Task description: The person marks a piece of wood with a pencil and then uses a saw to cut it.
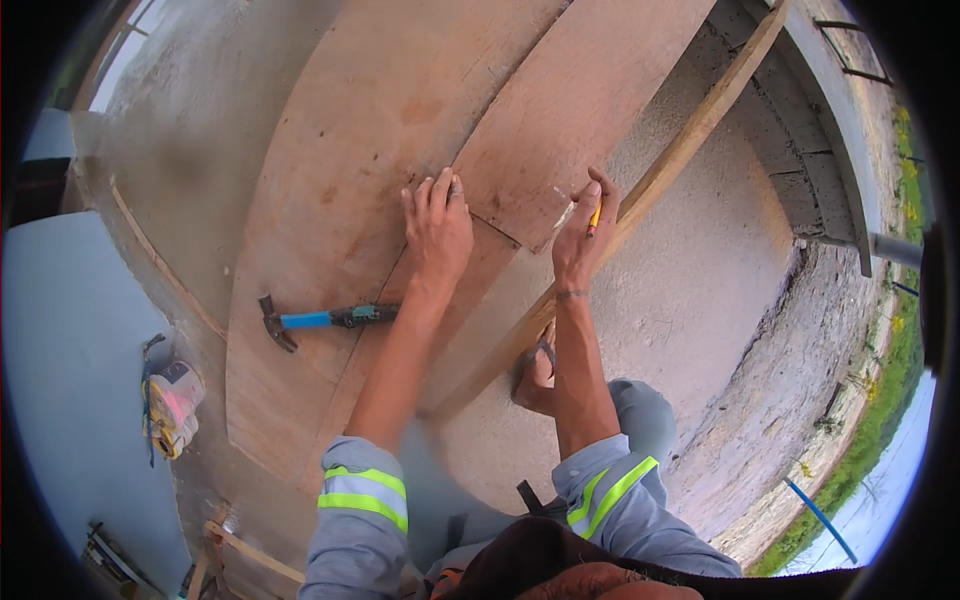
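Note:
My left hand (435, 225) lies palm down on the brown wooden boards (350, 150), fingertips at the seam beside an upper board (570, 90), fingers slightly apart. My right hand (585, 230) holds a yellow pencil (596, 214) at that upper board's lower right corner, which has a pale chipped edge. A claw hammer (310, 318) with a blue-and-black handle lies on the boards, left of my left forearm. A long wooden batten (700, 125) runs diagonally just right of and beneath my right hand.
My sandalled foot (538, 372) is below the batten on rough concrete (720, 300). A pale blue panel (75, 370) and a bag of items (175, 405) lie at left. A curved concrete edge (835, 140), rebar, greenery and a blue pipe (820, 520) line the right. Timber pieces (255, 550) sit lower left.

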{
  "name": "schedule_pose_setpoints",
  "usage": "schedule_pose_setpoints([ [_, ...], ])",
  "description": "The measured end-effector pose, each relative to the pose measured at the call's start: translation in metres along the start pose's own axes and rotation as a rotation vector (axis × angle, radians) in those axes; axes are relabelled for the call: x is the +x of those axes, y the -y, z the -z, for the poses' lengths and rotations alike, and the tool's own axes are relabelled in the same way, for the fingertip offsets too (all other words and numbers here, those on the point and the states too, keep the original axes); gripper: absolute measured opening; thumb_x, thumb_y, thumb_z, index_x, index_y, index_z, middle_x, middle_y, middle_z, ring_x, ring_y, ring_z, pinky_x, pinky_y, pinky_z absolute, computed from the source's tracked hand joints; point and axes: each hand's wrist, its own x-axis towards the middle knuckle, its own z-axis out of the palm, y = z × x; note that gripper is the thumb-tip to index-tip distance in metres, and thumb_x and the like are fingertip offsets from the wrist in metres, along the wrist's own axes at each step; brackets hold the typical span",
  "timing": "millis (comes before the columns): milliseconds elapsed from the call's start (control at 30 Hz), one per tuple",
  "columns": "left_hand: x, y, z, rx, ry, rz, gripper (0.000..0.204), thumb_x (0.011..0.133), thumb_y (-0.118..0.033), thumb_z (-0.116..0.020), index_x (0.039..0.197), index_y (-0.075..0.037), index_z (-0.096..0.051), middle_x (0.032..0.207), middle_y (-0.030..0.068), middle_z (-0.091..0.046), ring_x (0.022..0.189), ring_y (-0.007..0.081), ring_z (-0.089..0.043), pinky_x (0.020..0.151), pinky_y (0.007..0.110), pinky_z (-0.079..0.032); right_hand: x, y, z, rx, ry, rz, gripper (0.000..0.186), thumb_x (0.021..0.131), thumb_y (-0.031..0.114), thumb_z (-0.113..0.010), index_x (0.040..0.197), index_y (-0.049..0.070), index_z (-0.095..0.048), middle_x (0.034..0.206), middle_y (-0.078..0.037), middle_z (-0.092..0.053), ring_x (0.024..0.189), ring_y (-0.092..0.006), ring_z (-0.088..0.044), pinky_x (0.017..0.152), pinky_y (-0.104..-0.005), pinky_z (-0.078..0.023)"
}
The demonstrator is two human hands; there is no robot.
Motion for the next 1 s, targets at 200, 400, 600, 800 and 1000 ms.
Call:
schedule_pose_setpoints([
  [200, 0.039, -0.077, 0.045, -0.267, 0.369, 0.508, 0.090, 0.092, -0.034, -0.065, 0.159, -0.014, -0.007, 0.153, 0.0405, -0.016, 0.138, 0.0572, -0.028, 0.112, 0.059, -0.032, 0.044, 0.047, 0.105, -0.446, 0.277, 0.153, 0.035, 0.104, 0.021, -0.040, 0.122, 0.000, -0.060, 0.116, -0.019, -0.061, 0.110, -0.0309, -0.059, 0.095, -0.0424, -0.045],
  [400, 0.083, -0.080, 0.056, -0.516, 0.537, 0.824, 0.095, 0.091, -0.039, -0.066, 0.159, -0.028, -0.001, 0.149, 0.0472, -0.011, 0.136, 0.0609, -0.028, 0.111, 0.056, -0.035, 0.133, 0.091, 0.207, -0.645, 0.707, 0.132, 0.032, 0.092, -0.005, -0.044, 0.116, 0.004, -0.064, 0.103, -0.017, -0.062, 0.099, -0.0286, -0.064, 0.087, -0.0380, -0.051],
  [600, 0.097, -0.078, 0.047, -0.672, 0.558, 0.920, 0.091, 0.089, -0.035, -0.069, 0.159, -0.028, -0.010, 0.150, 0.0465, -0.008, 0.135, 0.0618, -0.030, 0.108, 0.058, -0.038, 0.204, 0.125, 0.187, -0.898, 0.738, 0.253, 0.024, 0.093, 0.002, -0.054, 0.114, 0.006, -0.065, 0.097, -0.014, -0.062, 0.091, -0.0274, -0.061, 0.080, -0.0385, -0.050],
  [800, 0.105, -0.089, 0.049, -0.570, 0.494, 0.994, 0.086, 0.091, -0.037, -0.066, 0.158, -0.023, -0.014, 0.149, 0.0470, -0.011, 0.134, 0.0614, -0.032, 0.109, 0.055, -0.039, 0.253, 0.137, 0.001, -0.643, 0.900, 0.480, 0.019, 0.091, 0.017, -0.068, 0.106, 0.006, -0.065, 0.089, -0.012, -0.064, 0.082, -0.0287, -0.063, 0.073, -0.0408, -0.049],
  [1000, 0.129, -0.121, 0.037, -0.612, 0.269, 1.196, 0.094, 0.088, -0.046, -0.069, 0.155, -0.003, -0.019, 0.145, 0.0502, -0.015, 0.139, 0.0620, -0.018, 0.112, 0.058, -0.031, 0.273, 0.087, -0.109, -0.933, 1.119, 0.522, 0.020, 0.084, 0.016, -0.069, 0.100, 0.008, -0.060, 0.094, -0.017, -0.070, 0.087, -0.0423, -0.066, 0.070, -0.0496, -0.053],
])
